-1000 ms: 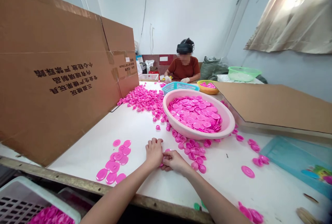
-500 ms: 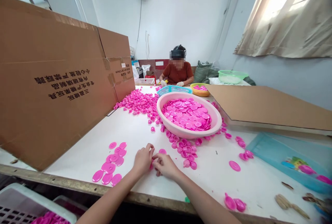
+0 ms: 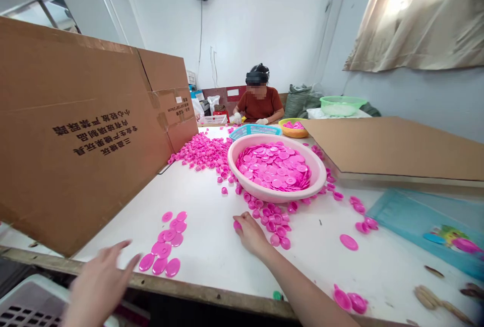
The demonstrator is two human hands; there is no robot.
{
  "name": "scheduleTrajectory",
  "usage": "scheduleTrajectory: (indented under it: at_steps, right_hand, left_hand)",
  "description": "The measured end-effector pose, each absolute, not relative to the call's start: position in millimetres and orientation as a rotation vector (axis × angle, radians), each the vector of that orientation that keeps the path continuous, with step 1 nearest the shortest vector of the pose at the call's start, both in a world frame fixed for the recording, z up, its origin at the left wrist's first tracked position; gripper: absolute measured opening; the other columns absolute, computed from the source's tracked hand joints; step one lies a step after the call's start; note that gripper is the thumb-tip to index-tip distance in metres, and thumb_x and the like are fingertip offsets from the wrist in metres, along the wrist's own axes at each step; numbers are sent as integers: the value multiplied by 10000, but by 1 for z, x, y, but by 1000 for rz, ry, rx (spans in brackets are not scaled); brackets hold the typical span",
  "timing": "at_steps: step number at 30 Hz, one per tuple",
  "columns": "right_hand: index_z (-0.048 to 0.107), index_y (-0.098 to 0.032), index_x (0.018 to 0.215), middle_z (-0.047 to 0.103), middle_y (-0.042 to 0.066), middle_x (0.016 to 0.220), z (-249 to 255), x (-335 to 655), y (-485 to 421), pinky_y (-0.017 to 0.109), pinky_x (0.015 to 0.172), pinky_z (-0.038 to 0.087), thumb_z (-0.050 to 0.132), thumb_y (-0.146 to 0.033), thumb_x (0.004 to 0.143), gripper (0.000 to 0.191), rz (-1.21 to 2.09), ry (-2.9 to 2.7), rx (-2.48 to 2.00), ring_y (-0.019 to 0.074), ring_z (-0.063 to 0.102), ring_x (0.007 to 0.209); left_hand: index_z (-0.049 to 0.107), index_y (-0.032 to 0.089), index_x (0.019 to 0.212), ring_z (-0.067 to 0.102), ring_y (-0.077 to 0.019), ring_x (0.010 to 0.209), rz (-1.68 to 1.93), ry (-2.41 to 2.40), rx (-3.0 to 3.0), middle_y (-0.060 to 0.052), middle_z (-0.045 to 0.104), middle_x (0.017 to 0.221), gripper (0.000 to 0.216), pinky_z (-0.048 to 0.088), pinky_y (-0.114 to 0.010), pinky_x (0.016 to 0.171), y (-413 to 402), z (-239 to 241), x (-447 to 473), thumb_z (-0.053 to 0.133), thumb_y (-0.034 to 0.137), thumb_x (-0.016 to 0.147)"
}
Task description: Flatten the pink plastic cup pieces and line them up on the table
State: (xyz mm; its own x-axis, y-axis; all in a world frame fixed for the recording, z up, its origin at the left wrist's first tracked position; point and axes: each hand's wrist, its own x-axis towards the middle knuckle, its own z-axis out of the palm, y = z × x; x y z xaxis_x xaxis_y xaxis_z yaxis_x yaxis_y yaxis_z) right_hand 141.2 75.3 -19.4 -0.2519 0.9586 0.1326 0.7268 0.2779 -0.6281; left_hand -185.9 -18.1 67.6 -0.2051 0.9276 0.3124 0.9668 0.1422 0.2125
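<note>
My right hand point(image 3: 250, 234) reaches onto the white table, its fingers closed around the edge of a small pink plastic disc point(image 3: 237, 225). The fingertips partly cover that disc. Off to the left, my left hand point(image 3: 104, 277) hovers by the table's front edge, blurred, with thumb and fingers apart and nothing in them. Between the hands lies a loose group of flat pink discs point(image 3: 164, 250), some overlapping. Beyond my right hand stands a pale pink basin point(image 3: 247, 184) heaped with pink discs point(image 3: 272, 168). Small pink cups point(image 3: 278, 226) are scattered at its foot.
A large cardboard box point(image 3: 94, 140) walls off the left side. A cardboard sheet point(image 3: 393, 150) and a blue translucent tray point(image 3: 397, 216) occupy the right. A pile of pink cups point(image 3: 204, 153) lies behind; a co-worker point(image 3: 260, 105) sits opposite. A white crate point(image 3: 34, 296) is below left.
My hands, close together before, have separated. The left swung left and down to the table edge, fingers spread. The right moved forward onto the disc that lay loose. The view shifted slightly.
</note>
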Motion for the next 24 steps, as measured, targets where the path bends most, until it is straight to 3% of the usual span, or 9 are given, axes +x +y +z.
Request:
scheduleTrajectory:
  at_steps: [6, 10, 13, 18, 24]
  right_hand:
    - [579, -188, 1032, 497, 60, 1026, -20, 148, 84, 226, 746, 382, 550, -240, 718, 320, 720, -2053, -1530, 154, 523, 874]
    - [623, -176, 936, 584, 66, 916, -15, 158, 86, 244, 784, 378, 455, -247, 797, 230, 675, -2038, -1456, 165, 536, 879]
    - [618, -166, 896, 622, 67, 863, -10, 166, 90, 253, 744, 405, 386, -207, 828, 245, 651, -1888, -1493, 156, 569, 804]
    - [526, -156, 991, 580, 10, 558, -1, 175, 98, 234, 448, 430, 370, -275, 822, 259, 1015, -1340, -1428, 124, 529, 428]
    - [525, -140, 806, 519, -39, 428, -6, 160, 97, 208, 394, 417, 484, -325, 749, 198, 1407, -1194, -1233, 108, 508, 379]
  left_hand:
    - [365, 180, 1215, 460, -231, 1024, -425, -2055, -2425, -121, 409, 1219, 498, 375, -307, 823, 116, 20, -22, 459, 295, 740]
    - [286, 161, 1261, 416, -242, 1087, -419, -2056, -2373, -158, 291, 1313, 461, 349, -344, 845, 157, 3, 24, 314, 155, 800]
    - [333, 161, 1226, 442, -216, 1054, -436, -1999, -2479, -145, 370, 1251, 422, 350, -326, 838, 146, -8, 21, 273, 127, 810]
    - [497, 212, 1004, 495, -170, 882, -712, -1742, -2880, -56, 529, 965, 251, 370, -287, 764, 86, -18, 6, 340, 208, 809]
    - [372, 202, 1101, 507, -171, 793, -1123, -1919, -2860, -17, 564, 797, 428, 373, -298, 724, 68, -15, 4, 528, 263, 708]
